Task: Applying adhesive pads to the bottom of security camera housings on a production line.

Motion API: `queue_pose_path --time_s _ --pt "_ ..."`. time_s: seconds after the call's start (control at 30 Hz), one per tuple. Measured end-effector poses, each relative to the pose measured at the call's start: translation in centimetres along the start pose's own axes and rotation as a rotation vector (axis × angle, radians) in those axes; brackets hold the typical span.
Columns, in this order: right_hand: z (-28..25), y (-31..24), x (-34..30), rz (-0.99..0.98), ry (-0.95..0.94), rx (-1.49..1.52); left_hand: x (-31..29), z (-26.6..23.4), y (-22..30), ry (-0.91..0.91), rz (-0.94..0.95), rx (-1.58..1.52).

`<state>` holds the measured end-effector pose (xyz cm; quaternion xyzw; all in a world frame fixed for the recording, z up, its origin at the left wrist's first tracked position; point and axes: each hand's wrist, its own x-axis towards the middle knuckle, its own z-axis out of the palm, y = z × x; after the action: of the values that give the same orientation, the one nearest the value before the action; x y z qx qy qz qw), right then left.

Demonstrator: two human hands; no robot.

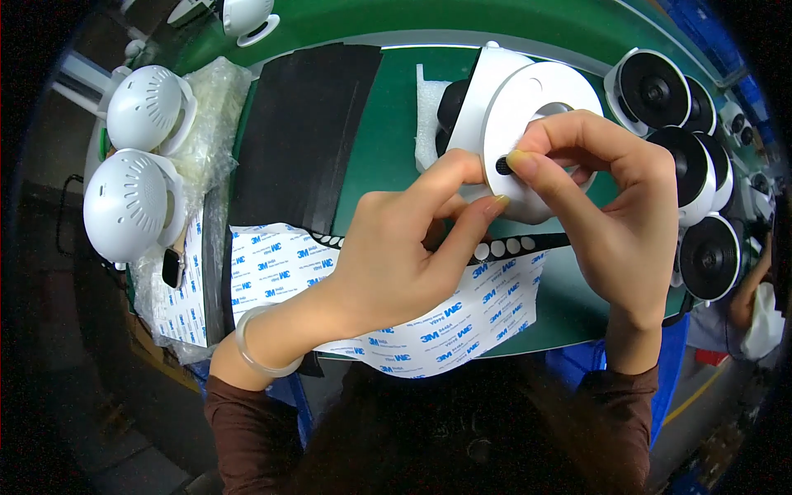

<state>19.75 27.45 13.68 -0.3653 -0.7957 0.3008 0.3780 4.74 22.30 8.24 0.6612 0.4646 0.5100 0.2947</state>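
A white rounded device (492, 91) lies with its flat disc-shaped base (540, 92) turned up in front of me. My left hand (404, 256) has its index finger and thumb at the near left edge of that base, gripping it. Over the base, my right hand (615, 190) pinches at a small round black pad (502, 166) near the rim; whether the pad is stuck down is hard to see. Beneath my left hand, a black strip with white circles (511, 246) lies across a white backing sheet with blue print (462, 330).
A black sheet (301, 132) covers the left of the green table (392, 115). Two white dome-shaped devices (136, 202) and a smartwatch (172, 268) rest on plastic wrapping (216, 107) at left. Several white devices with black fronts (709, 256) crowd the right. White foam (426, 124) stands beside the held device.
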Motion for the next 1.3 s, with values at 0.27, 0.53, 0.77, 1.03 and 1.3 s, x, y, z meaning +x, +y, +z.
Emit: queue_pose_path --time_s 0.27,0.53,0.77,1.03,1.3 --pt "-0.2 -0.1 0.0 -0.034 -0.045 -0.102 -0.2 -0.4 0.3 -0.057 -0.009 0.034" --pt "-0.5 0.1 0.8 0.150 -0.038 0.121 -0.6 -0.8 1.1 -0.073 -0.014 0.134" --pt "-2.8 0.2 -3.4 -0.145 -0.134 -0.172 -0.6 -2.0 3.8 -0.263 -0.136 0.222" --pt "-2.1 0.9 -4.6 -0.070 -0.265 0.000 -0.1 -2.2 3.3 -0.258 -0.044 0.195" --pt "-1.2 0.7 -4.7 -0.209 -0.225 -0.102 -0.2 -2.2 3.7 -0.290 0.139 0.347"
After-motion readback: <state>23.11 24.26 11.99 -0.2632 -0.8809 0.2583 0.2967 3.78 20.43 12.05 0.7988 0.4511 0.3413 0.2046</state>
